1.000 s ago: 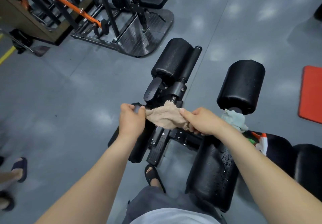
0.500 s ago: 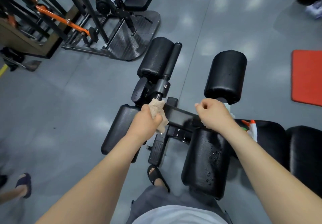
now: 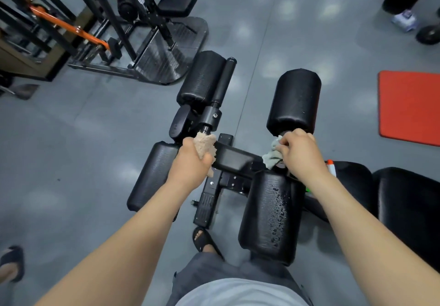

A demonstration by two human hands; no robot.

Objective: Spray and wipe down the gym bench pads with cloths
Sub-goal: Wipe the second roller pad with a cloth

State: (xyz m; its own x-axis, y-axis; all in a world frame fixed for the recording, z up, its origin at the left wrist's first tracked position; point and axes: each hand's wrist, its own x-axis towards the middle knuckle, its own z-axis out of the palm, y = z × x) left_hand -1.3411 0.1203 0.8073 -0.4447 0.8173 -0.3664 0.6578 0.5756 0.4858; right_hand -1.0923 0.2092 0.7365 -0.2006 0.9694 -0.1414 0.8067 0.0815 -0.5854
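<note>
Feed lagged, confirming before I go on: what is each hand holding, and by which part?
Left hand grips the tan cloth, bunched around its middle. Right hand pinches the grey-green cloth by its upper end.

I count four black roller pads (image 3: 294,101) mid-frame, one tan cloth (image 3: 204,146), one grey cloth (image 3: 272,154), one spray bottle (image 3: 331,168) right of centre, and one red mat (image 3: 409,108) at the right edge.
</note>
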